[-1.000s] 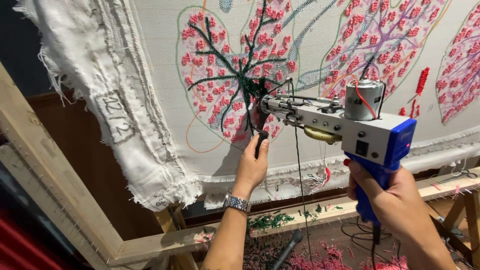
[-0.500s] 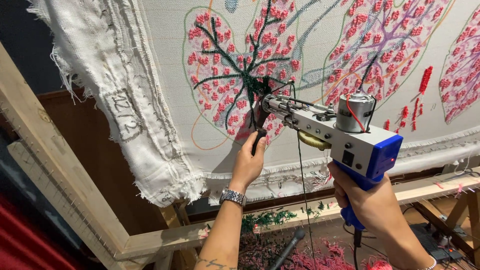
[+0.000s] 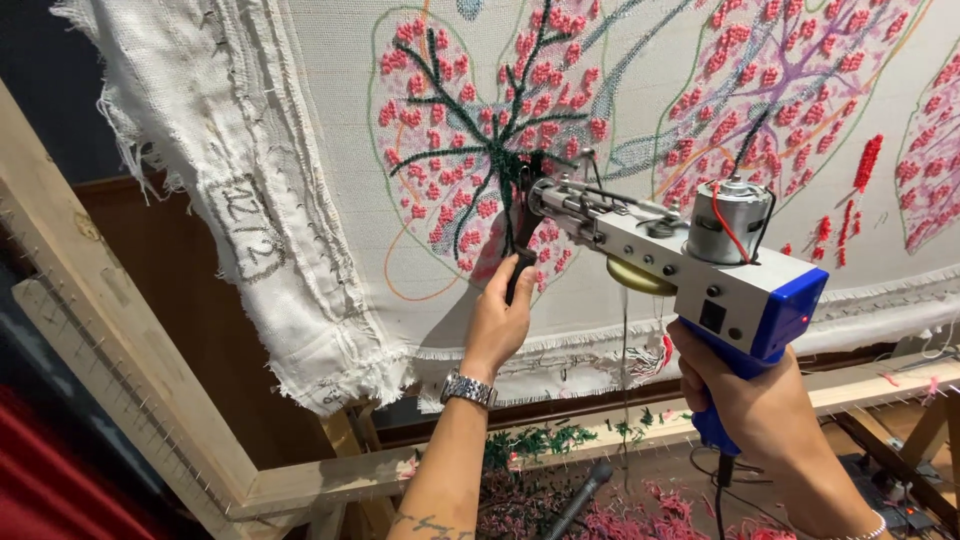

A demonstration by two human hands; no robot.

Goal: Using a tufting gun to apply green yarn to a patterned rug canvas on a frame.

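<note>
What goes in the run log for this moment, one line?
left hand: holds front handle | right hand: holds blue rear grip | tufting gun: tip at cloth, green leaf stem

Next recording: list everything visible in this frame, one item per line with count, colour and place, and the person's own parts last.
tufting gun: one, white body with blue handle end and a silver motor on top, nose against the cloth at centre.
backing cloth: one, off-white with frayed edges, stretched across the frame; carries pink and dark green tufted leaf shapes.
wooden frame: one, pale wood, along the left and bottom.
yarn scraps: many, pink and green, on the floor below.
wristwatch: one, silver, on the left wrist.
left hand: grips the gun's black front handle.
right hand: wrapped around the blue rear handle.
</note>
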